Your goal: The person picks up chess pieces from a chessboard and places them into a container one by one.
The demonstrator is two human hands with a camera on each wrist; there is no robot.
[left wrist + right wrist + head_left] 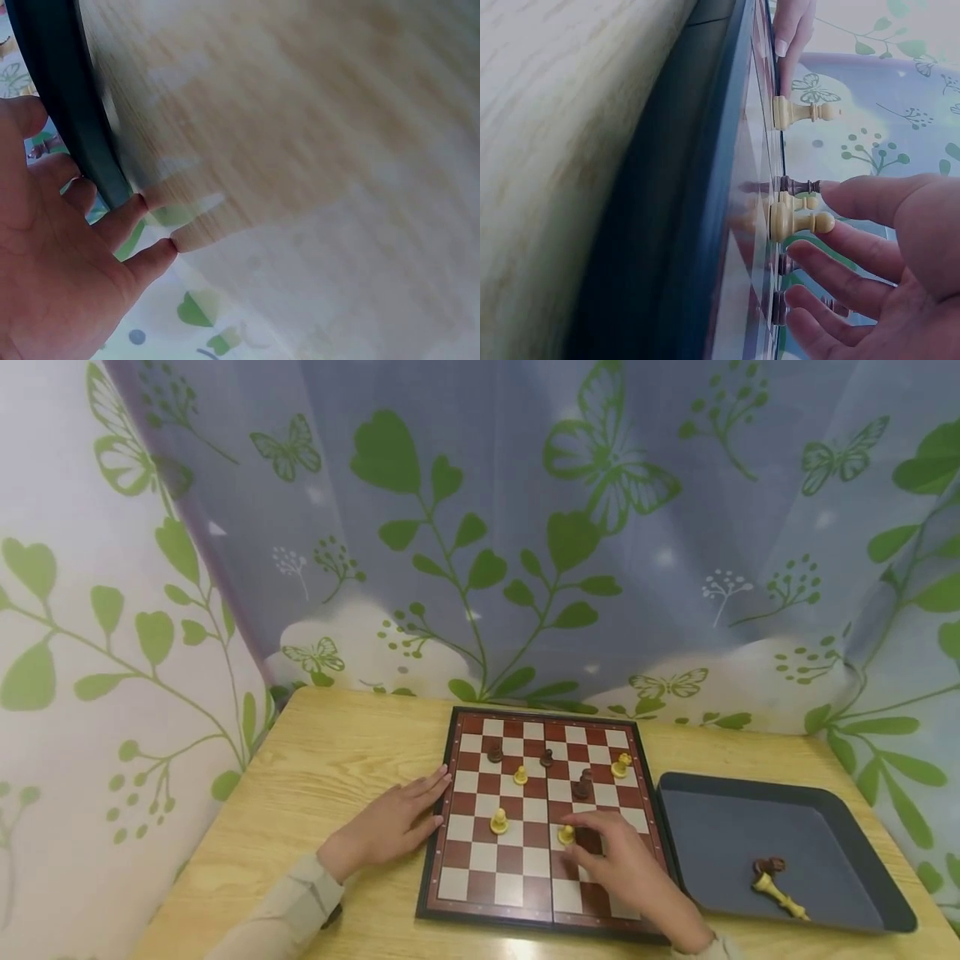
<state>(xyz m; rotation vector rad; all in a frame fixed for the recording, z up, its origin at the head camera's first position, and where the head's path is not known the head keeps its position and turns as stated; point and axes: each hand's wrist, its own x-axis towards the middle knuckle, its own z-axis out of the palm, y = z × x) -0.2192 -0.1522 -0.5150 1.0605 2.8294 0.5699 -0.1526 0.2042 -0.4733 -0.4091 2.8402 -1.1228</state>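
A brown-and-white chessboard (510, 860) lies flat on the table. My right hand (626, 864) is over its near right half, thumb and index finger spread on either side of a light pawn (566, 835). In the right wrist view, that pawn (784, 223) stands upright, its head by the index finger; a gap shows below the thumb tip. Contact with the finger is hard to tell. My left hand (393, 822) lies flat beside the board, fingers extended, fingertips at its left edge. Other light pieces (499, 821) and dark pieces (582, 785) stand on squares.
To the right of the board sits a dark grey tray (750, 827), holding a dark chess piece (768, 866) and a light chess piece (780, 896) on its side. Behind the wooden table (337, 743) hangs a patterned curtain (480, 635).
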